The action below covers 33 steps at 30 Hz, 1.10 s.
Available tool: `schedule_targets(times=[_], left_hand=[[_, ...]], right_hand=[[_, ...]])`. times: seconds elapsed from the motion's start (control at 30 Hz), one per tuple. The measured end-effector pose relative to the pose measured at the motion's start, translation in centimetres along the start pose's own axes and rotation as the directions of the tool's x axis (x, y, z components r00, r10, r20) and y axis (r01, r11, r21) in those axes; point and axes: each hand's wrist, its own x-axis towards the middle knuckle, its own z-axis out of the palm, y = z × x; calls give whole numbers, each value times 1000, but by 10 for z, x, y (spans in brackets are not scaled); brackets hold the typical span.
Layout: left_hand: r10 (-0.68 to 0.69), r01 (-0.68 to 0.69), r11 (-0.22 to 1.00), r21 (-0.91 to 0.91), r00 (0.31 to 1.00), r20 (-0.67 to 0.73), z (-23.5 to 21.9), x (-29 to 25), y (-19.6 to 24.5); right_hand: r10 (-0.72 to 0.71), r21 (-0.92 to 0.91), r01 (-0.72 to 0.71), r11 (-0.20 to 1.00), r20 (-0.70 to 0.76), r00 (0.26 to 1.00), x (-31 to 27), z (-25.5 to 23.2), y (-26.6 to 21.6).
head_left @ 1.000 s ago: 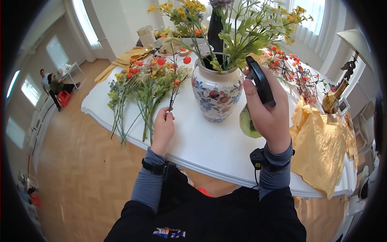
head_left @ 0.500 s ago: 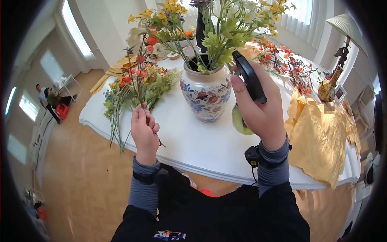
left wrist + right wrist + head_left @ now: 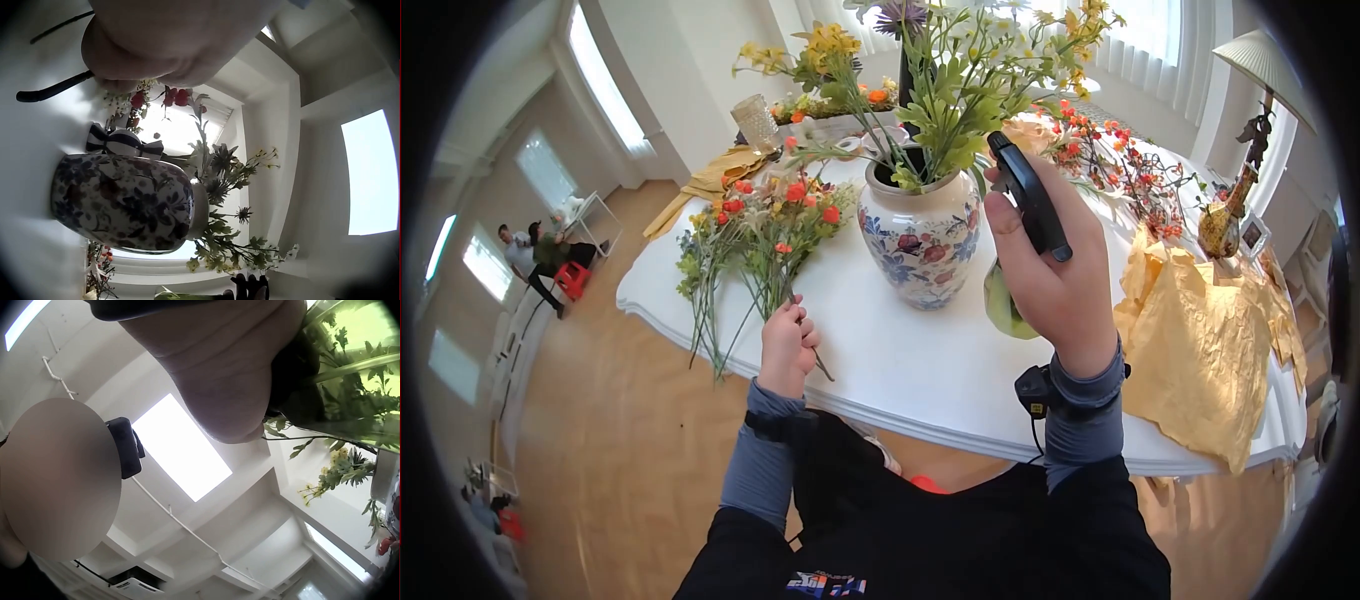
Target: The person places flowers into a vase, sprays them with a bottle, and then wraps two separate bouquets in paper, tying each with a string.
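- A vase (image 3: 920, 250) stands upright at twelve o'clock on the white surface (image 3: 890, 372), tall flowers (image 3: 950, 110) fanning wide from its neck.
- At the vase's eight o'clock, the left hand (image 3: 789, 348) has its grip curled around a dark stem (image 3: 825, 368), the lower end jutting toward five o'clock. The upper part runs against the loose bunch (image 3: 770, 225); from here I cannot tell where it ends.
- At the vase's three o'clock, the right hand (image 3: 1055, 275) has its grip wrapped about a sprayer (image 3: 1030, 200), the green body hanging just beside the vase. Whether it is being squeezed, I cannot tell.
- The vase looks top-heavy with that spread above it. A swing of the sprayer toward nine o'clock could knock the rim, crush leaves or tip the lot.
- The bunch lies at nine o'clock, some ends poking past the surface's edge. A passing sleeve (image 3: 758, 472) could sweep them to the floor (image 3: 630, 450).
- Raised carelessly, the stem might snag its neighbours and shed a bloom.
- At four o'clock, a gold cloth (image 3: 1195, 350) drapes over the edge; a stray squirt could spot it.
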Motion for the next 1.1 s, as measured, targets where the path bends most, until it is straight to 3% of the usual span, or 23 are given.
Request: schedule_targets(times=[0.1,0.17,0.2,0.27,0.4,0.47,0.63,0.7,0.73,0.77,0.83,0.87,0.9,0.97,1.1], left_hand=[[23,-23,999,47,1000,-7,2,-2,6],[-134,123,974,192,990,49,-8,2,6],[-131,121,975,188,990,45,-15,9,2],[-212,223,949,224,975,-72,-28,27,-6],[-189,191,962,197,981,-30,-37,27,-6],[45,-51,996,74,995,85,-25,6,3],[223,-208,973,-102,961,164,-8,-19,25],[375,-339,915,-221,915,149,-1,-22,32],[437,-368,887,-280,865,246,1,-24,39],[434,-365,888,-280,866,249,5,-27,42],[533,-503,845,-180,814,229,18,-37,54],[571,-557,818,-143,759,313,19,-38,60],[570,-555,819,-143,759,315,24,-39,65],[632,-661,744,-97,649,422,46,-48,79],[671,-728,680,-83,572,472,92,-55,102]], right_hand=[[-70,18,71,997,-55,996,0,0,3],[-19,-5,19,1000,-6,1000,0,-3,-1],[-21,-1,21,1000,-2,1000,0,-3,-3],[-8,-10,8,1000,9,1000,-1,-4,-5],[-45,-24,45,999,-15,999,0,-5,-4],[-39,-23,39,999,-7,999,0,-5,-1],[-48,-20,48,999,-9,999,-1,0,1],[-54,-28,53,998,-12,998,-1,0,1],[-64,-27,63,998,-13,998,-1,0,1],[-73,-26,72,997,-14,997,-1,0,1],[-65,-27,65,998,-9,998,-1,-1,0],[-60,-24,60,998,-1,998,0,-1,-1],[-60,-27,59,998,-2,998,0,-1,-1],[-59,-12,60,998,4,998,0,0,-2],[-50,-13,50,999,28,998,-1,-1,-4]])
